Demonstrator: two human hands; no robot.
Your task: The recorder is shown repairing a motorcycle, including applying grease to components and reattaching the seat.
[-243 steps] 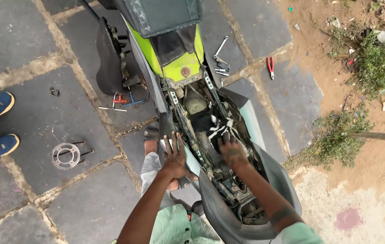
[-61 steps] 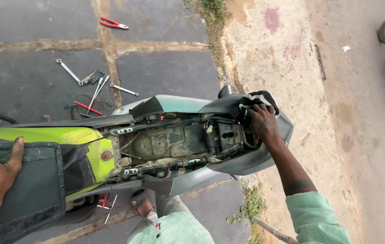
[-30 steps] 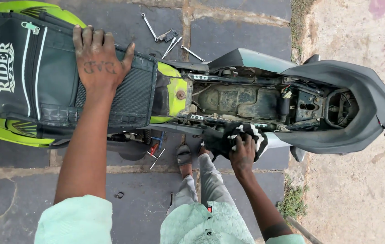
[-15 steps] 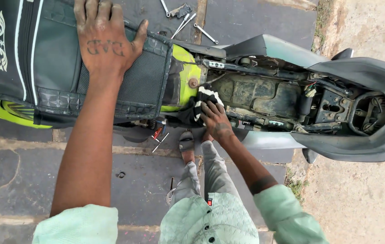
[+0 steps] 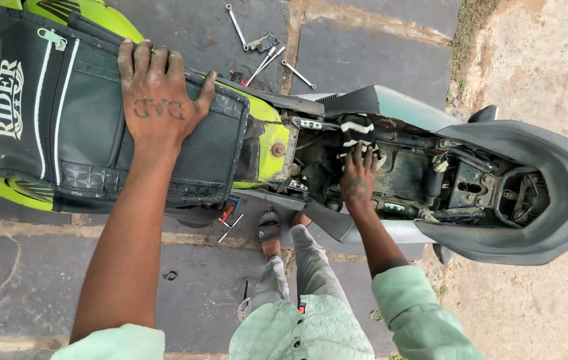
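Note:
A motorcycle lies across the view with its seat taken off, so the frame bay [image 5: 424, 180] is open and shows wiring and brackets. My left hand [image 5: 159, 97] lies flat, fingers spread, on the black tank bag [image 5: 50, 127] strapped over the green fuel tank [image 5: 267, 137]. My right hand [image 5: 358, 179] reaches into the front of the open bay and presses a black and white cloth [image 5: 357, 133] against the parts there. The dark tail cowl [image 5: 530, 193] sits to the right of that hand.
Wrenches and small tools [image 5: 260, 53] lie on the stone paving beyond the bike. A red-handled tool [image 5: 228, 215] and a small ring [image 5: 172, 275] lie on the paving near my sandalled feet [image 5: 270, 230]. Bare dirt [image 5: 537, 67] runs along the right side.
My right hand has moved from the left edge of the bay further right into it with the cloth. The left hand stays flat on the tank bag. The view shifted slightly.

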